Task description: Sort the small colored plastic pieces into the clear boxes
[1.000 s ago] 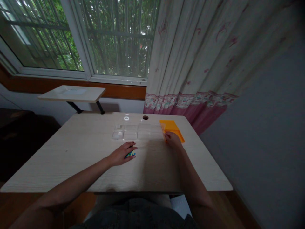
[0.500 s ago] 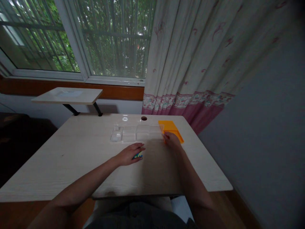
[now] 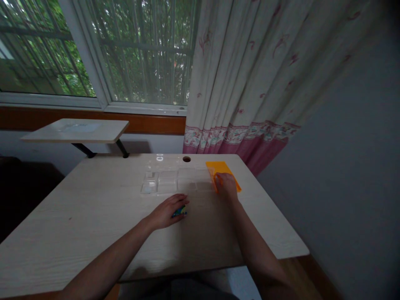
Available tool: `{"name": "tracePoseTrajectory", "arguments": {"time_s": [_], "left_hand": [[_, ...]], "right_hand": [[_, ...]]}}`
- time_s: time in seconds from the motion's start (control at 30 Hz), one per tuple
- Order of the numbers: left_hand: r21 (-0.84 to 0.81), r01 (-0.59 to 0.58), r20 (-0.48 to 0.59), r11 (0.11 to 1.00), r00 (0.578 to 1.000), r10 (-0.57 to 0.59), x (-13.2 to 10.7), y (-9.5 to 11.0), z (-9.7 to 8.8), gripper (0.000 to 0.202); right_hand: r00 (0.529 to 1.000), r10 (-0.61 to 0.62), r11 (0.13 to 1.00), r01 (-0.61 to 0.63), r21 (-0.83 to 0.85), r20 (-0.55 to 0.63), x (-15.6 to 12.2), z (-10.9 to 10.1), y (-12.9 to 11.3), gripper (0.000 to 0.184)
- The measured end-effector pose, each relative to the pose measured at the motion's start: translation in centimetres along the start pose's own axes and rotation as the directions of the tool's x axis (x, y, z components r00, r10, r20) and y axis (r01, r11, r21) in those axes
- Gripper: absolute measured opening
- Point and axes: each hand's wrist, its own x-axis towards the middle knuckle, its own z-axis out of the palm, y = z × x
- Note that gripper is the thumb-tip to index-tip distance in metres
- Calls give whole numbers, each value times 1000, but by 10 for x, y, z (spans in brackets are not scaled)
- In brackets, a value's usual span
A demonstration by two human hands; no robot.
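My left hand (image 3: 168, 211) rests low over the desk, its fingers curved round a small blue, green and yellow item (image 3: 179, 211). Whether this is one thing or several pieces I cannot tell. Beyond it lies a row of clear plastic compartment trays (image 3: 168, 181). At their right end is a flat orange tray (image 3: 218, 166). My right hand (image 3: 228, 186) reaches over the orange tray's near part, with fingertips curled together at its left side. Some orange shows between these fingers, but whether they grip the tray or a separate piece is unclear.
The pale wooden desk (image 3: 103, 221) has a round cable hole (image 3: 186, 159) near its back edge. A raised shelf (image 3: 81, 130) on black supports stands at the back left. Behind are a window and a floral curtain (image 3: 215, 91); a wall rises at the right.
The camera view has shifted slightly, so the desk appears lower. My right fingers have curled closer over the orange tray. My left hand still holds the colourful item near the same spot.
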Motion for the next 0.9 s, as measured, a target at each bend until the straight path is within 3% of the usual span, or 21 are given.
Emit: {"name": "tracePoseTrajectory", "arguments": {"time_s": [0.1,0.23,0.33,0.47,0.53,0.67,0.77,0.9], "left_hand": [[-54,14,-57,998,998,-17,-1,-2,0,49],[-164,56,-147,985,986,-81,-1,-10,0,42],[-275,93,-226,957,961,-158,1,-16,0,36],[-388,128,-270,913,931,-245,2,-23,-2,31],[-433,147,-236,889,934,-270,2,-27,-2,29],[-502,143,-154,853,956,-251,0,-38,-1,29],[-504,124,-118,854,970,-211,-2,-45,1,30],[-484,91,-120,870,978,-169,-2,-46,-1,31]], "right_hand": [[983,-116,989,127,77,-140,-3,-6,-17,35],[935,-307,912,343,226,-181,-15,-8,-53,31],[874,-472,831,485,271,-117,-29,-2,-79,30],[733,-680,696,644,318,4,-45,9,-100,29],[691,-720,663,662,349,56,-50,12,-105,30],[655,-730,675,646,358,196,-54,14,-109,30],[651,-708,702,610,367,273,-55,14,-111,30],[655,-702,707,595,382,278,-55,15,-112,31]]}}
